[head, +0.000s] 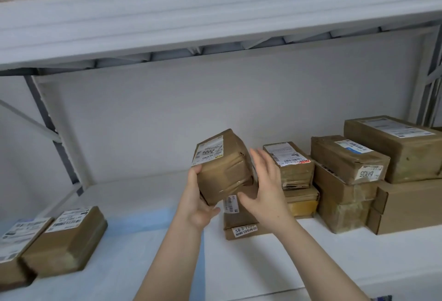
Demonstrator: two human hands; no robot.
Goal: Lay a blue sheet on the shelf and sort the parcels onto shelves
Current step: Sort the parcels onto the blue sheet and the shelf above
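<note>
Parcel [222, 166] of brown cardboard is held in the air at the centre of the view. It is tilted, and its white label [210, 151] faces up and toward 10 o'clock. I think the person tilts it this way to read the number before choosing a place. The left grip [201, 202] grasps it at its 7 o'clock corner, thumb on the left edge and fingers curled under the bottom. The right grip [265, 186] is released, fingers straight and spread, just beside the parcel at 3 o'clock. I cannot tell if it touches the cardboard. It seems ready to steady or turn the box.

The box is a small block wrapped in glossy brown tape, wrinkled and dented on the near face. The blue sheet [134, 224] lies flat on the shelf [143, 186] below the hands, pale, thin and smooth. At 8 o'clock 2 low parcels [76, 236] lie side by side on it, labels up. From 3 o'clock to 2 o'clock other cartons [346, 157] are stacked against the white back wall [191, 109], the larger ones below to carry the smaller. A flat carton [236, 219] with a printed sticker [246, 230] lies directly under the held parcel.
</note>
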